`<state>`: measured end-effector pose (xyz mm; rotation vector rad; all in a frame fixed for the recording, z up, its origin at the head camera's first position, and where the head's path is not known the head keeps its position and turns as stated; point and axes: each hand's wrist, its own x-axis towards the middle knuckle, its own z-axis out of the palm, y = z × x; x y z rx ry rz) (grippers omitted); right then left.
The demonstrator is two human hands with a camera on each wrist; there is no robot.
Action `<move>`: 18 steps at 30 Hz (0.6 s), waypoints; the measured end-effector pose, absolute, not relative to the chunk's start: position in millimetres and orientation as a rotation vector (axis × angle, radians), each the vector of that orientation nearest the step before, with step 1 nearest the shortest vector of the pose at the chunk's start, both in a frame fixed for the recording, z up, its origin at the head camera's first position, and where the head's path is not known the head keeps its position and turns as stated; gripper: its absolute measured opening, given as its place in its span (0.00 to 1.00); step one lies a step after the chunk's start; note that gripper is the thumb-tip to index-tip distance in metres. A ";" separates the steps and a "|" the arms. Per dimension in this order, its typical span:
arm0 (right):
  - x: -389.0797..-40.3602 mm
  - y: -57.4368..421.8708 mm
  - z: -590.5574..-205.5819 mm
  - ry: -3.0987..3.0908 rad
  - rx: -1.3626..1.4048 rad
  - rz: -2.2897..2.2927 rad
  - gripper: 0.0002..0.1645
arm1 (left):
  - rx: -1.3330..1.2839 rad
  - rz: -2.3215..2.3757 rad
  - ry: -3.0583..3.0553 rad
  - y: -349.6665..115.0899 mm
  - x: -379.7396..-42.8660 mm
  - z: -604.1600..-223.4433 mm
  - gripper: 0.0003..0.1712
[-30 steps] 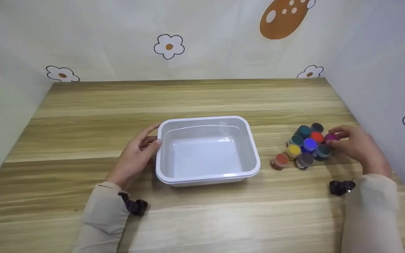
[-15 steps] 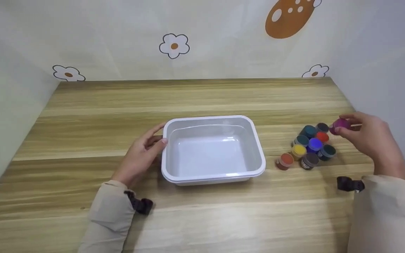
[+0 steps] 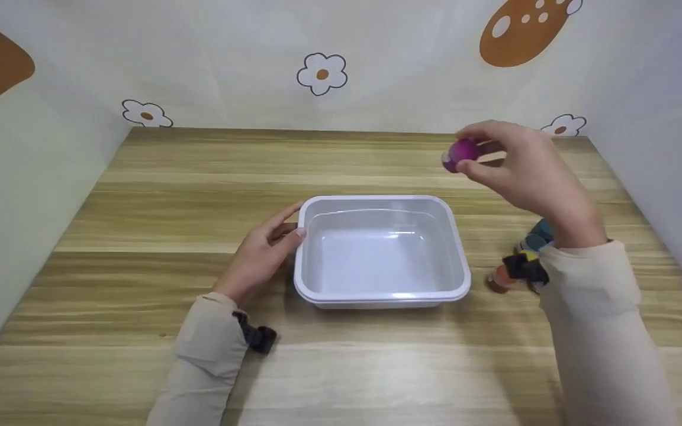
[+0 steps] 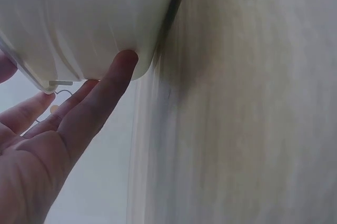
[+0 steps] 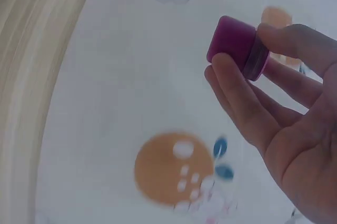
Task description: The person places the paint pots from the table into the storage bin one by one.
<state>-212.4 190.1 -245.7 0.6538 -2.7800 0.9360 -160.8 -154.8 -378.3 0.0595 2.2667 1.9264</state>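
In the head view my left hand (image 3: 261, 257) is at the left side of a white plastic tub (image 3: 382, 297), thumb on its rim. The left wrist view shows fingers (image 4: 97, 100) of that hand against the tub's outer wall (image 4: 89, 18). My right hand (image 3: 527, 168) holds a magenta paint pot (image 3: 463, 152) in the air, beyond the tub's far right corner. The right wrist view shows the pot (image 5: 231, 44) tilted, pinched between thumb and fingertips. Nothing lies inside the tub.
To the right of the tub stand several small paint pots, among them an orange-red one (image 3: 499, 279) and a teal one (image 3: 542, 229). My right forearm and its black wrist camera (image 3: 526, 267) hide most of them. A patterned wall cloth (image 3: 228, 71) rises behind the wooden table (image 3: 116, 284).
My right hand has lifted the magenta paint pot from the cluster and carried it left and up. The left hand stays at the tub. The head view has shifted slightly.
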 end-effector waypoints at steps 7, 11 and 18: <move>-229.0 118.5 -246.7 -2.873 0.986 0.993 0.21 | 0.050 1.932 2.274 -155.1 -159.9 -378.9 0.33; -235.2 88.7 -254.1 -2.906 1.165 0.989 0.20 | 0.058 1.945 2.268 -154.5 -159.4 -378.9 0.33; -238.5 60.8 -273.7 -2.996 1.383 0.864 0.18 | 0.037 1.982 2.200 -150.4 -158.8 -375.7 0.33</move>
